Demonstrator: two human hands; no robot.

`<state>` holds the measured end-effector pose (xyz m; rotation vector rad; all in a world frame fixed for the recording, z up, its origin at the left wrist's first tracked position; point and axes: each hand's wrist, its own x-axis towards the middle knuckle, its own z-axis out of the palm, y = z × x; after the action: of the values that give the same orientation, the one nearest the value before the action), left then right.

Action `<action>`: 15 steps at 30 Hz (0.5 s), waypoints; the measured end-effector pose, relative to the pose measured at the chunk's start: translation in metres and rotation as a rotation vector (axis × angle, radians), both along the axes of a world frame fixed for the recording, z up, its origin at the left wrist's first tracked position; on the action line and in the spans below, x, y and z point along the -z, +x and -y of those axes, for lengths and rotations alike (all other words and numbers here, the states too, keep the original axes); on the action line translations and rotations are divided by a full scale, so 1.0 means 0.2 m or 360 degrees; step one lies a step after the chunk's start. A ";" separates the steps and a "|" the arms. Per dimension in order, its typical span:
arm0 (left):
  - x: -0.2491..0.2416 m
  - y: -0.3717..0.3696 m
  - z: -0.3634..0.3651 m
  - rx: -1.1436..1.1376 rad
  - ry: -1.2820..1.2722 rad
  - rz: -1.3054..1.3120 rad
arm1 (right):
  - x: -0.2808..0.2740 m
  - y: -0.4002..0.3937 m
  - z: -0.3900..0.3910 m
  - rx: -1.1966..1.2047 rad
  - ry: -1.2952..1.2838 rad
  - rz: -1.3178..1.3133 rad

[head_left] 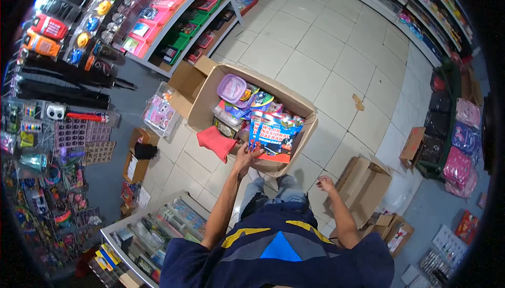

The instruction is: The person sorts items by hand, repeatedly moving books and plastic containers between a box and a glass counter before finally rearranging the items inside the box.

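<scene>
Left hand point(246, 157) stretched forward, fingers clamped on the near edge of a flat blue-and-red printed pack point(274, 134), held over the near right corner of a big open cardboard box point(205, 110) on the tiled floor point(310, 51). Right hand point(325, 184) hanging free off to the right, fingers loosely apart, holding nothing, well apart from the left.

Inside the box: a lilac lidded tub point(232, 87) at the far left, bright printed packets point(256, 100) heaped beside it toward the middle, a clear plastic container point(227, 115) nearer. A red cloth point(216, 142) draped over the near wall, just left of the held pack.

To the right, near the right hand, a second cardboard box point(368, 185) standing open, its contents hidden. Far left, a small open carton point(138, 163) on the floor with a dark item on top. Pink and green trays point(173, 9) of small goods on the far left shelving.
</scene>
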<state>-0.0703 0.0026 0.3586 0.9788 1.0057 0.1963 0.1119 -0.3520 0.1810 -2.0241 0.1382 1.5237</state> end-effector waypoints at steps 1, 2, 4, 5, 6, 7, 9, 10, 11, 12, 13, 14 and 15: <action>-0.05 -0.01 0.01 -0.0054 0.0073 0.0032 | -0.02 0.01 -0.01 -0.0023 0.0013 0.0006; -0.11 -0.02 0.02 -0.0111 0.0148 0.0063 | -0.05 0.02 -0.02 -0.0050 0.0027 0.0012; -0.19 -0.05 0.02 -0.0202 0.0223 0.0213 | -0.07 0.04 -0.05 -0.0105 0.0042 0.0025; -0.24 -0.07 0.02 -0.0242 0.0254 0.0288 | -0.08 0.03 -0.06 -0.0135 0.0038 0.0030; -0.31 -0.08 0.02 -0.0285 0.0293 0.0367 | -0.09 0.03 -0.07 -0.0168 0.0040 0.0038; -0.39 -0.10 0.02 -0.0328 0.0335 0.0444 | -0.08 0.03 -0.08 -0.0214 0.0031 0.0028; -0.52 -0.17 0.04 -0.0452 0.0458 0.0596 | -0.04 0.03 -0.06 -0.0305 0.0017 0.0018; -0.58 -0.21 0.05 -0.0530 0.0545 0.0695 | 0.11 0.07 0.00 -0.0344 0.0180 -0.0192; -0.65 -0.26 0.06 -0.0610 0.0637 0.0794 | 0.10 0.05 -0.02 -0.0403 0.0116 -0.0132; -0.73 -0.32 0.08 -0.0680 0.0636 0.0861 | 0.06 0.02 -0.06 -0.0469 0.0053 -0.0070; -0.81 -0.39 0.11 -0.0704 0.0589 0.0981 | 0.04 0.00 -0.10 -0.0544 -0.0003 -0.0005; -0.89 -0.46 0.14 -0.0729 0.0553 0.1102 | 0.02 -0.02 -0.14 -0.0599 -0.0008 -0.0005; -0.94 -0.51 0.17 -0.0754 0.0520 0.1211 | 0.01 -0.01 -0.16 -0.0660 -0.0017 -0.0017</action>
<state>-0.1715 -0.0319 0.5463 0.8307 0.4817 1.0710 0.1103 -0.3190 0.1798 -2.1450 -0.2884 1.7800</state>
